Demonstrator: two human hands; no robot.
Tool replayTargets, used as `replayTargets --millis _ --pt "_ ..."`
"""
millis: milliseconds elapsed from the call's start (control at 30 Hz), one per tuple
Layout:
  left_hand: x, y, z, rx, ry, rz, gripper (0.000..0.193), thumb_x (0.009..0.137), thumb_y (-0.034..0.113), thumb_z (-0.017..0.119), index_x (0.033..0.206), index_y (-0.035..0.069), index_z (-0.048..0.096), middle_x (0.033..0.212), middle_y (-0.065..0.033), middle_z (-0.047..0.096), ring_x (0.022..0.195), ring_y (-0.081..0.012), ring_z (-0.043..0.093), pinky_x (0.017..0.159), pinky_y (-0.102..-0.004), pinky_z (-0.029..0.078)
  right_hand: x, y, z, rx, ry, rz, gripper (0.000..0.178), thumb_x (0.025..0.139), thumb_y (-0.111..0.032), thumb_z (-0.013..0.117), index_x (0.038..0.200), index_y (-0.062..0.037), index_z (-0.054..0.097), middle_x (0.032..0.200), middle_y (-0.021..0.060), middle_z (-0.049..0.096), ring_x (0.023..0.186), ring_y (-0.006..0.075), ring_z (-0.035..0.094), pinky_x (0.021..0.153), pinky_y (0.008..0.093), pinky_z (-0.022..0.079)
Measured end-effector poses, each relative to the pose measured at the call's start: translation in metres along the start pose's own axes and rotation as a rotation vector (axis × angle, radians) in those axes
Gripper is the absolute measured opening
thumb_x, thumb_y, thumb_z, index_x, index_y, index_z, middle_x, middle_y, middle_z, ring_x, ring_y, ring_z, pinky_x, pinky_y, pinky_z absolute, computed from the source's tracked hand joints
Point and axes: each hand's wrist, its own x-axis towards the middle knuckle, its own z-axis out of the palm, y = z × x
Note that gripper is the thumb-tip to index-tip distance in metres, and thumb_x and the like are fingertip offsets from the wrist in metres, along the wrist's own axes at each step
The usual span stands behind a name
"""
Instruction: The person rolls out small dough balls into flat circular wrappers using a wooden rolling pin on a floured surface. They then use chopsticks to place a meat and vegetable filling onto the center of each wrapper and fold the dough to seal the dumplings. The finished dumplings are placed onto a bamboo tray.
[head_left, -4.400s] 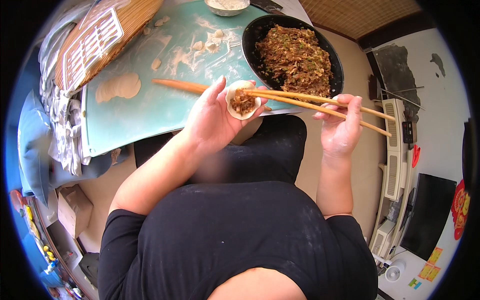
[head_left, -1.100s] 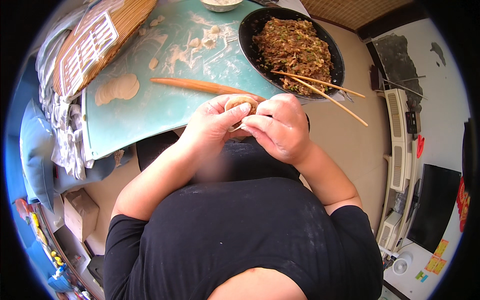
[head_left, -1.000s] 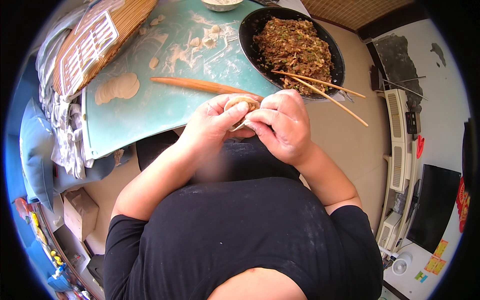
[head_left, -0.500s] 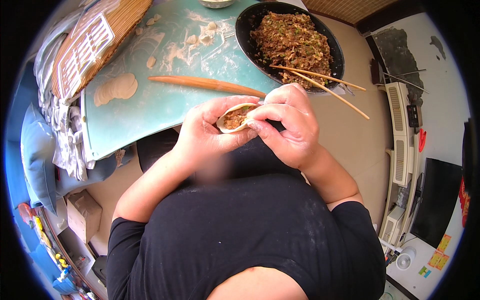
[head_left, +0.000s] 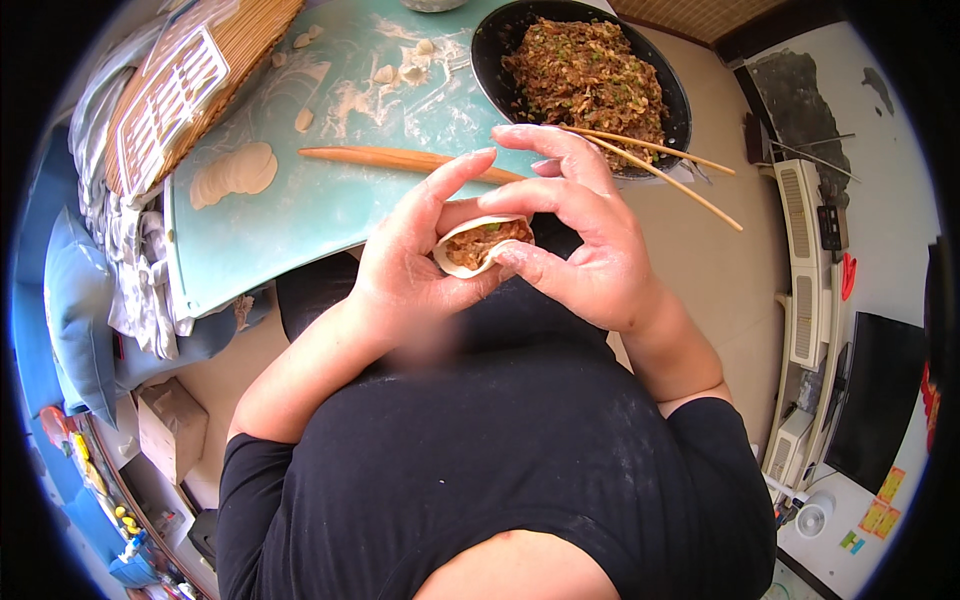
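Note:
In front of my chest, between both hands, sits a dumpling (head_left: 482, 243), a pale round wrapper folded up around brown filling with bits of green. Its top gapes, so the filling shows. My left hand (head_left: 405, 255) cups it from the left, thumb along the near side and fingers behind. On its right end, my right hand (head_left: 590, 225) presses with the thumb; a finger supports the far edge while the forefinger is raised and arched away. Flour dusts both hands. Just beyond them lies a wooden rolling pin (head_left: 385, 158).
A black pan (head_left: 487, 70) of minced filling (head_left: 585, 80) stands far right, two chopsticks (head_left: 680, 190) resting across its rim. Overlapping wrappers (head_left: 235, 175) and small dough pieces (head_left: 385, 74) lie on the floury turquoise mat (head_left: 225, 255). A woven tray (head_left: 245, 75) is at the far left.
My right hand's fingers have lifted and spread from their pinch on the wrapper's right edge, the thumb staying there. My left fingers have risen too, and the dumpling's opening shows more filling.

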Motion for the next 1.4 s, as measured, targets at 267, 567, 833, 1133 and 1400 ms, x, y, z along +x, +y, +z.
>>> replayTargets --millis 267,567,833,1133,1400 --pt "-0.002 0.000 -0.003 0.065 -0.012 -0.004 0.074 0.075 0.003 0.071 0.137 0.003 0.030 0.110 -0.0143 0.061 0.097 -0.0160 0.059 0.081 -0.0278 0.048 0.005 -0.002 0.000 -0.180 0.029 -0.147 0.022 0.067 -0.011 0.070 0.089 -0.0066 0.068 0.120 0.0185 0.053 0.111 0.0324 0.048 0.095 0.0416 0.035" --pt "0.000 -0.005 -0.005 0.081 -0.015 0.056 0.071 0.074 0.003 0.072 0.134 0.004 0.034 0.112 -0.0144 0.061 0.100 -0.0180 0.060 0.081 -0.0287 0.049 0.006 -0.002 0.004 -0.302 0.093 -0.273 0.021 0.065 -0.006 0.071 0.086 -0.0064 0.068 0.112 0.0139 0.059 0.107 0.0322 0.051 0.093 0.0423 0.037" --pt "-0.001 -0.010 -0.008 0.182 0.052 0.103 0.071 0.071 0.008 0.075 0.132 0.007 0.040 0.106 -0.0092 0.065 0.093 -0.0176 0.064 0.076 -0.0281 0.052 0.008 -0.003 0.009 -0.376 0.127 -0.316 0.023 0.062 -0.006 0.073 0.084 -0.0066 0.066 0.107 0.0098 0.060 0.099 0.0313 0.054 0.084 0.0413 0.042" --pt "-0.003 -0.006 -0.015 0.193 -0.046 0.067 0.070 0.075 -0.002 0.069 0.135 0.000 0.032 0.117 -0.0196 0.057 0.109 -0.0226 0.056 0.087 -0.0299 0.047 0.011 -0.003 0.008 -0.285 0.065 -0.255 0.023 0.063 -0.006 0.072 0.085 -0.0053 0.067 0.106 0.0133 0.060 0.102 0.0323 0.053 0.089 0.0420 0.041" --pt "-0.004 -0.004 -0.015 0.322 -0.006 0.064 0.061 0.073 0.000 0.072 0.128 0.000 0.043 0.114 -0.0136 0.059 0.105 -0.0191 0.057 0.087 -0.0288 0.047 0.011 -0.002 0.013 -0.306 0.127 -0.310 0.020 0.062 -0.004 0.071 0.081 -0.0078 0.066 0.095 0.0043 0.062 0.087 0.0253 0.055 0.078 0.0374 0.042"
